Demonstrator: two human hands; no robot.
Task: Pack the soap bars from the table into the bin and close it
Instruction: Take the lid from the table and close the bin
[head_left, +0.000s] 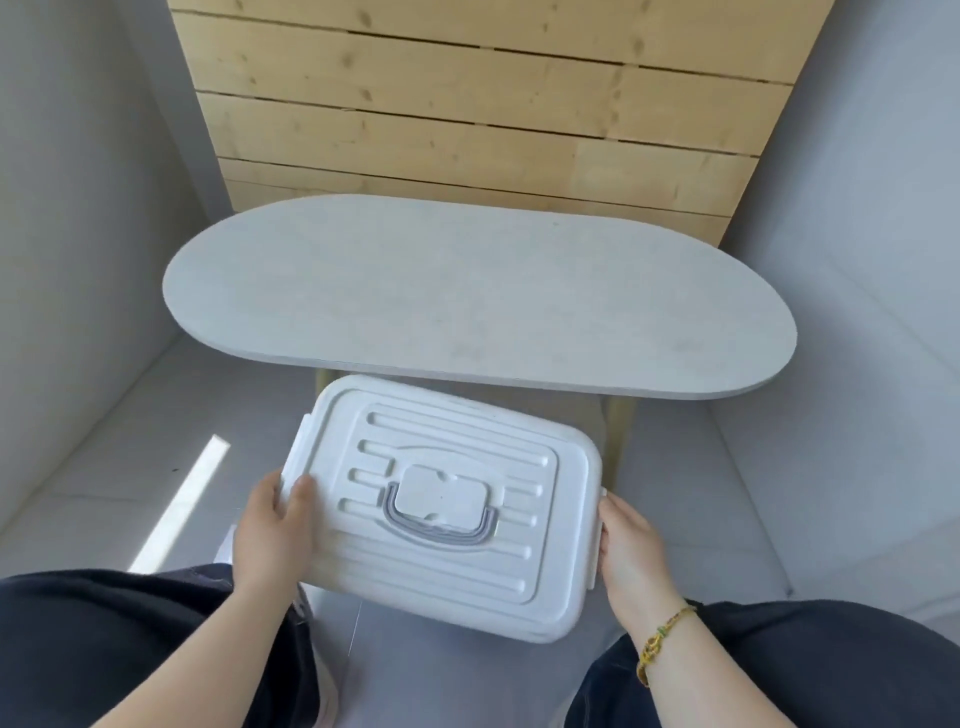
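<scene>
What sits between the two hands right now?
The head view shows the bin's lid, with its grey handle, between the left hand and right hand.

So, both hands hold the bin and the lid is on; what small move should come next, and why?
Probably press the side latches shut. The lid lies on the bin, the table shows no soap, and the left hand and right hand grip the ends. Whether the latches are shut cannot be told.

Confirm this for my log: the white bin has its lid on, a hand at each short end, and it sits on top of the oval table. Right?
Not quite. The head view shows the bin held below the table's near edge, not on it. The lid is on, with the left hand and right hand at its short ends.
</scene>
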